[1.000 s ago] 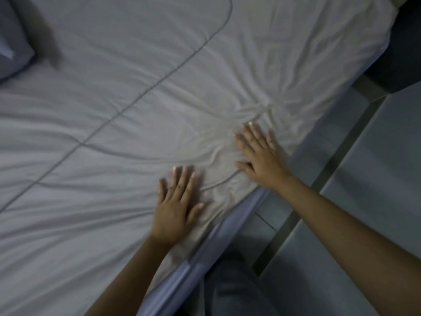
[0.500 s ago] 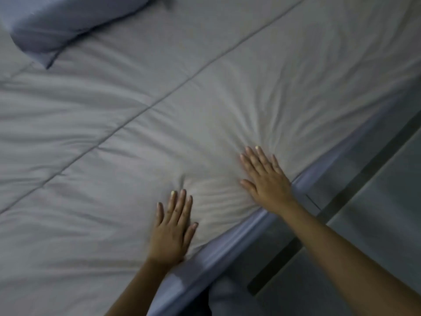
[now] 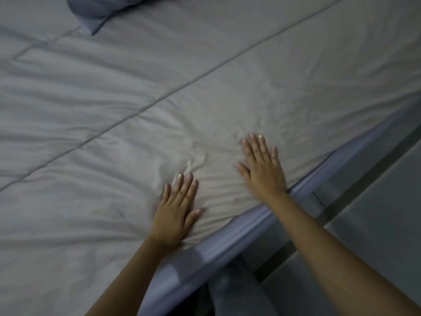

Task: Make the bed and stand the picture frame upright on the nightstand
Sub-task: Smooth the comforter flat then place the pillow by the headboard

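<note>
A pale grey quilt (image 3: pixel 114 106) with stitched seams covers the bed and fills most of the head view. My left hand (image 3: pixel 176 208) lies flat on it near the bed's near edge, fingers straight and together. My right hand (image 3: pixel 262 165) presses flat on the quilt a little further right and up, fingers spread. Small creases bunch in the fabric between and above the two hands. A blue-grey pillow (image 3: pixel 102 12) lies at the top left, partly cut off. The picture frame and nightstand are out of view.
A lighter blue sheet edge (image 3: pixel 239 233) runs diagonally along the bed's side below my hands. Beyond it at the right is grey floor (image 3: pixel 376 213) with a dark strip. My legs show at the bottom.
Both hands have slid along the quilt toward the pillow end, staying flat. The heavy wrinkles near the right hand have flattened. The pillow has come further into view.
</note>
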### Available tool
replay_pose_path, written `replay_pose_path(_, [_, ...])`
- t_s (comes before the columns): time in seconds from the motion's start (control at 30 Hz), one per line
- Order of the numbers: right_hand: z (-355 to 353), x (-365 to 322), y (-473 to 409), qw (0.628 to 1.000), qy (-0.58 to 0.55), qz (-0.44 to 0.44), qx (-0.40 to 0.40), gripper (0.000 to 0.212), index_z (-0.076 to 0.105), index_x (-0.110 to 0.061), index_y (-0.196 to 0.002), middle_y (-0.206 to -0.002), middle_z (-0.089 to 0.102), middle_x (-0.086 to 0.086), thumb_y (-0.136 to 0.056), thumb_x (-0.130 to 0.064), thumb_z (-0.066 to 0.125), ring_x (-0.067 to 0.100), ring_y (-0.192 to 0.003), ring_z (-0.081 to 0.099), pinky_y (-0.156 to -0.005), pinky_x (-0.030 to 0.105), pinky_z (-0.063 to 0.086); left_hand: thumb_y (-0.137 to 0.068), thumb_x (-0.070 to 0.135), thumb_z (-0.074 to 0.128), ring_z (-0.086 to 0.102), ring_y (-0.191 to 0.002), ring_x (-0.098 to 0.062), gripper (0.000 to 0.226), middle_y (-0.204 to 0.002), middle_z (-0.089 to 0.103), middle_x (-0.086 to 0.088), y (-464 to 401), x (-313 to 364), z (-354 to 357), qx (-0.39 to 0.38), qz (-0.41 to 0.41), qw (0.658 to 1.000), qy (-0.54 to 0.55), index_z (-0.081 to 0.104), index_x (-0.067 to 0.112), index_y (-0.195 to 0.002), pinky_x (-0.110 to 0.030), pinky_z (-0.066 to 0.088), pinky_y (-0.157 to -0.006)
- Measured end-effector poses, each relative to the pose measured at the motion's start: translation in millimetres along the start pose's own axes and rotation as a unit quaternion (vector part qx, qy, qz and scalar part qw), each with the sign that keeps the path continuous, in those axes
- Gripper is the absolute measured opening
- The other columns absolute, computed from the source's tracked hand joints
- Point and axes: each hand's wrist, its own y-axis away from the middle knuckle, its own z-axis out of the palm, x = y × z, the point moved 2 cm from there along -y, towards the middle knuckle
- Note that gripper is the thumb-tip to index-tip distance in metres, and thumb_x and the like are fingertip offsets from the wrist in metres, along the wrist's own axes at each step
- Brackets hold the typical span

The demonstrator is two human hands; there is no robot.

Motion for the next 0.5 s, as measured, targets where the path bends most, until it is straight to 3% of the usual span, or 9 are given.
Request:
replay_pose_path(0.13, [-11.9, -86.7, 31.5, 0.999, -0.038, 0.005, 0.038, 0.069, 0.028, -0.014, -0.149, -0.156, 0.026, 0.01, -0.091, -0.051, 0.026, 0.03, -0.145, 0.022, -0.115, 0.05, 0.017, -0.099, 0.055, 0.015, 0.01, -0.148, -0.026, 0.069, -0.159, 0.019, -0.007, 58.9, -51.5, -13.2, 0.022, -0.023, 0.999, 0.002, 0.026, 0.012, -0.151, -0.05, 0.013, -0.116])
replay_pose_path(0.33, [32.3, -254.1, 93.7, 0.998, -0.053, -0.031, -0.011, 0.068, 0.025, -0.017, -0.15, -0.158, 0.023, 0.007, -0.092, -0.053, 0.029, 0.028, -0.146, 0.02, -0.115, 0.049, 0.019, -0.097, 0.049, 0.027, 0.009, -0.148, -0.031, 0.067, -0.159, 0.017, -0.012, 174.9, -157.0, -19.1, 0.039, -0.175, 0.984, -0.013, 0.024, 0.011, -0.152, -0.055, 0.011, -0.116])
replay_pose_path(0.5, [69.1, -274.7, 136.2, 1.0, -0.006, 0.012, -0.022, 0.066, 0.03, -0.016, -0.149, -0.157, 0.026, 0.009, -0.094, -0.051, 0.027, 0.03, -0.145, 0.023, -0.112, 0.055, 0.025, -0.099, 0.053, 0.018, 0.013, -0.148, -0.027, 0.065, -0.159, 0.016, -0.006, 253.2, -179.8, -2.6, 0.002, -0.118, 0.993, -0.025, 0.024, 0.016, -0.152, -0.055, 0.019, -0.114])
